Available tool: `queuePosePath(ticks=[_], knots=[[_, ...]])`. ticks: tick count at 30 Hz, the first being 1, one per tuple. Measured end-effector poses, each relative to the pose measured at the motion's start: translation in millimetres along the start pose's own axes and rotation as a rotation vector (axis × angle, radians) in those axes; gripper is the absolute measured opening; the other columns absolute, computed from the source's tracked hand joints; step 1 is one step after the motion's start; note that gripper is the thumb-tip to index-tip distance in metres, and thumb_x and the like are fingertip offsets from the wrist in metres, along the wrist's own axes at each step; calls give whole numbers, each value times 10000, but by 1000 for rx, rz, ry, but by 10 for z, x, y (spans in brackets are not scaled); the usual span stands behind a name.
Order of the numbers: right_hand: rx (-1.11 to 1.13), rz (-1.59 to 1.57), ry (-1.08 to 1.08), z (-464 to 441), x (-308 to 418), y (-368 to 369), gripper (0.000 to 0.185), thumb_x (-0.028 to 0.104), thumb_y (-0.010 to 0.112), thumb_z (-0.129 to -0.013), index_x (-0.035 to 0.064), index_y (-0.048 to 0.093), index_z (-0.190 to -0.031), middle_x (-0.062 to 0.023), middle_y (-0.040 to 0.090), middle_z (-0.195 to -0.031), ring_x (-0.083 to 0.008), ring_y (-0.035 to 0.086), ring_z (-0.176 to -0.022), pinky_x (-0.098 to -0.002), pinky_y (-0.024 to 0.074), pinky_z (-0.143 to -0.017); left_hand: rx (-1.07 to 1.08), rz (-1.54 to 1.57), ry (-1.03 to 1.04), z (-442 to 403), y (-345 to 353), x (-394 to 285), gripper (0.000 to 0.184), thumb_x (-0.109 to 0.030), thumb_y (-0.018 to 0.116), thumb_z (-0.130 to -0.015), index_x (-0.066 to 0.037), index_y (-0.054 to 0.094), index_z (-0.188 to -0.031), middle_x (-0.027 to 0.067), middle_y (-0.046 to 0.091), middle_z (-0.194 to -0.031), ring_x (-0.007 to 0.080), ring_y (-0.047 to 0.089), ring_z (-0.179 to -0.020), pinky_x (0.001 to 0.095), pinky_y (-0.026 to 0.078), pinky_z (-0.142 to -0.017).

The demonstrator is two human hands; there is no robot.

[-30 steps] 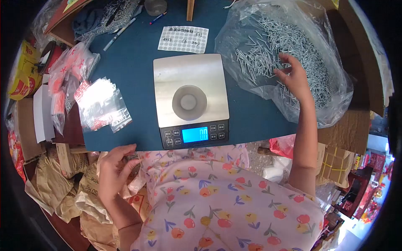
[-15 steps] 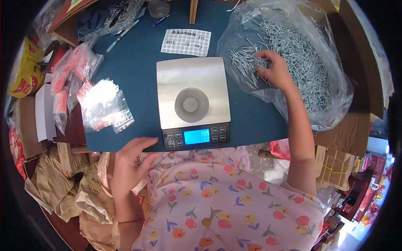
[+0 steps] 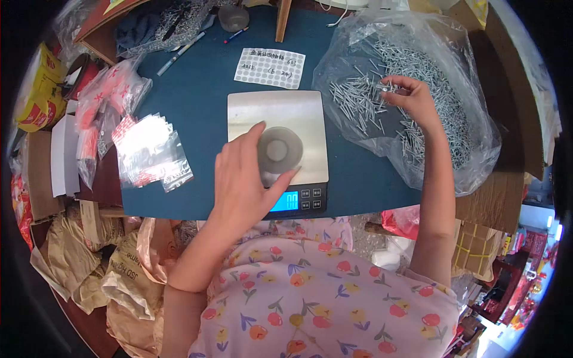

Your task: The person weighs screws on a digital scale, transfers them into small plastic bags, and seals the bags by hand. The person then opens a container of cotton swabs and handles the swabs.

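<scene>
My left hand (image 3: 242, 173) curls around a small translucent grey cup (image 3: 277, 156), with fingers along its left side and the thumb at its lower right. The cup stands on the steel plate of a digital scale (image 3: 239, 110), whose blue display reads about zero. My left hand partly covers the scale's buttons and display. Over the clear plastic bag (image 3: 334, 56), my right hand (image 3: 418, 104) pinches a few silver screws between thumb and fingertips. Below the fingers lies a loose pile of screws (image 3: 358, 98), with a larger heap (image 3: 444, 119) to the right.
Behind the scale lies a sticker sheet (image 3: 270, 68) with handwriting. Small zip bags (image 3: 149, 149) are stacked at the left of the blue-green tabletop (image 3: 197, 101). A pen (image 3: 181, 53), another cup (image 3: 233, 18) and a cardboard box (image 3: 504, 77) stand around the edges.
My left hand has moved from the table's front edge up and right onto the cup. My right hand has shifted slightly right and now shows screws in its fingers. The view has tilted slightly.
</scene>
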State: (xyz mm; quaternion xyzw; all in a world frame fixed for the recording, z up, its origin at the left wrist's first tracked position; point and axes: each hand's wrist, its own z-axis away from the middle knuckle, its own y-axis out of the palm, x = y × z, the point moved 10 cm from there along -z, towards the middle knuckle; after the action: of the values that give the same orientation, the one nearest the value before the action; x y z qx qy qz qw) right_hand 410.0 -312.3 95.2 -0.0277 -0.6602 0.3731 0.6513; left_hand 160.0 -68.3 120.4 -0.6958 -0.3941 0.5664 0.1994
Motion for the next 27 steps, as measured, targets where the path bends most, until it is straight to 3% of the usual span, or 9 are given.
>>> queuePosePath(ticks=[7, 13, 16, 19, 23, 27], knots=[[228, -94, -104, 256, 917, 576, 283, 35, 751, -742, 48, 703, -1020, 0, 681, -825, -46, 618, -699, -199, 484, -634, 320, 386, 12, -301, 222, 73, 937, -88, 835, -641, -112, 315, -1421, 151, 580, -1188, 291, 570, -1106, 390, 444, -956], [463, -109, -512, 559, 1463, 1479, 237, 57, 742, -741, 71, 717, -977, -74, 714, -896, -159, 672, -728, -289, 523, -672, 462, 496, 21, -425, 237, 107, 989, -34, 831, -629, -149, 289, -1448, 114, 585, -1202, 264, 580, -1095, 388, 437, -977], [420, 89, -584, 683, 1474, 1705, 198, 86, 735, -760, 57, 718, -955, -138, 701, -901, -239, 675, -740, -318, 524, -690, 511, 484, 13, -435, 219, 167, 999, -39, 834, -621, -154, 289, -1451, 107, 585, -1205, 255, 577, -1094, 383, 432, -982], [379, 126, -633, 744, 1517, 1702, 160, 106, 726, -774, 59, 723, -926, -162, 690, -905, -261, 668, -733, -307, 522, -685, 460, 405, 47, -434, 139, 166, 983, -53, 833, -623, -145, 301, -1446, 115, 582, -1217, 250, 576, -1097, 374, 430, -976], [345, -30, -352, 662, 1369, 1481, 132, 111, 692, -831, 39, 710, -941, -118, 704, -864, -178, 667, -723, -291, 522, -662, 320, 295, 91, -342, -99, 147, 905, -68, 816, -654, -112, 342, -1423, 116, 580, -1240, 246, 579, -1095, 359, 433, -960], [323, -307, -194, 610, 1166, 1231, 173, 154, 619, -917, 20, 663, -1017, -41, 667, -833, -90, 618, -708, -249, 503, -633, 183, 235, -27, -62, -432, 426, 621, -42, 762, -713, -52, 513, -1281, 137, 594, -1226, 266, 574, -1106, 364, 443, -949]])
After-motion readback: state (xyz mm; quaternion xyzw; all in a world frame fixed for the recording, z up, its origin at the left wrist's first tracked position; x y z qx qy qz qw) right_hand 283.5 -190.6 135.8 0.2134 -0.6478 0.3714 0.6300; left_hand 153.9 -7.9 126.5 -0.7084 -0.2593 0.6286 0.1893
